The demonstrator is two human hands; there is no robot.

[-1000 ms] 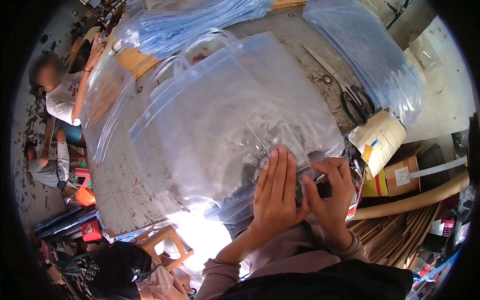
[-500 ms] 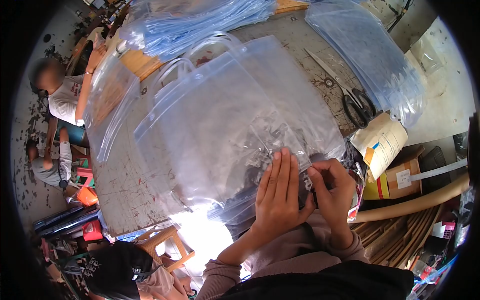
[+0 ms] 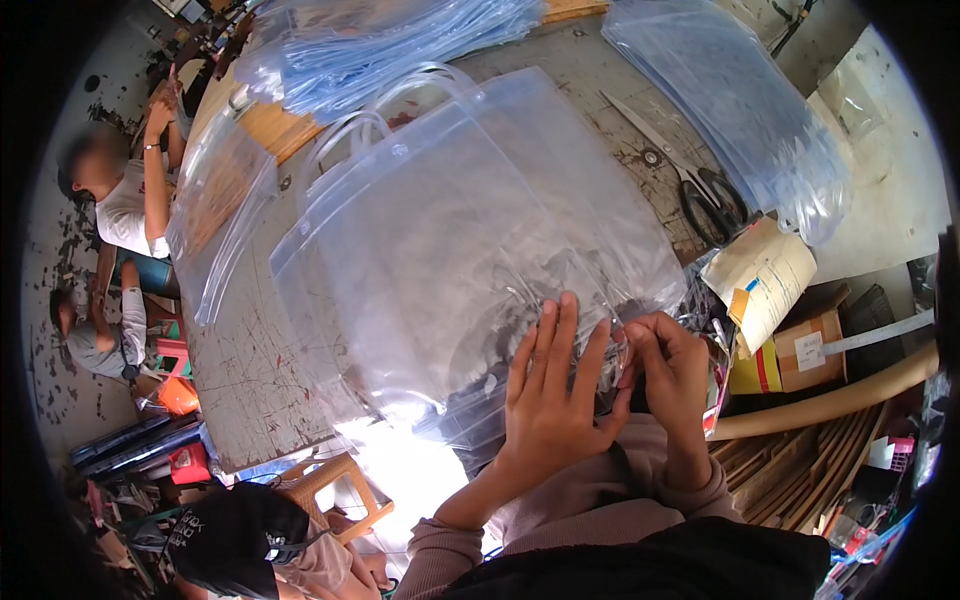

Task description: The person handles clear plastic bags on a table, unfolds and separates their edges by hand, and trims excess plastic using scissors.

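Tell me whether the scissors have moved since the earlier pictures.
No: judged against the scratched table, the scissors lie in the same spot, beside the clear bag.

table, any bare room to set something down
Yes: the left of the table, between the clear sheet and the clear bags, and a smaller gap bordered by those bags, the scissors and the upper plastic stack. Crowded around the left hand and right hand.

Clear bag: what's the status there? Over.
Left hand spread on bag. Right hand at its edge, grip unclear. Bag lies on table. Scissors beside, clear of hands.
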